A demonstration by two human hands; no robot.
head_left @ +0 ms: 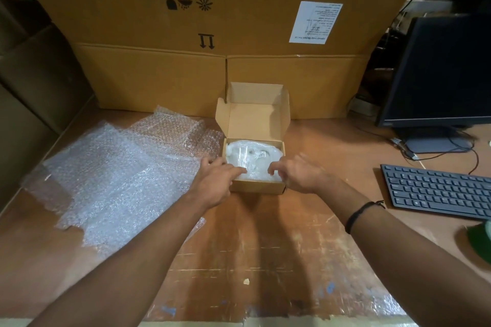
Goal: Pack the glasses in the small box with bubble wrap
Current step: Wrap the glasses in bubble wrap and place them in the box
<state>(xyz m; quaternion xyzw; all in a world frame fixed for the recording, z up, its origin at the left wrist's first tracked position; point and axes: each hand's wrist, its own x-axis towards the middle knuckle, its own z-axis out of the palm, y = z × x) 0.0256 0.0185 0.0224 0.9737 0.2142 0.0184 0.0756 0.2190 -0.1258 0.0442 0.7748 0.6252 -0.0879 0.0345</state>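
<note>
- My two bare forearms reach in from the near edge of the table, a worn brown top with pale scuffs and tape residue. There is a dark wristband on the right forearm.
- Left hand: at the near-left corner of the small box. The fingers are fairly straight, with the tips on the wrap just inside the rim. Nothing is gripped.
- Right hand: over the near-right corner of the box. The fingers are bent downward, with the tips at the wrap. I cannot tell whether they pinch it or only touch it.
- The small box sits mid-table with its lid standing open at the far side.
- The glasses lie inside the box, bundled in white bubble wrap that fills most of the cavity. A small printed sticker shows through the wrap. The frame shape is not discernible.
- Loose bubble wrap sheets are spread flat to the left of the box. Their nearest edge lies just beside it and under my left wrist.
- A large carton stands behind the box, with handling symbols and a white label printed upside down.
- On the right are a dark monitor and a black keyboard, well apart from the box.
- A blurred green object is at the right edge; I cannot identify it.
</note>
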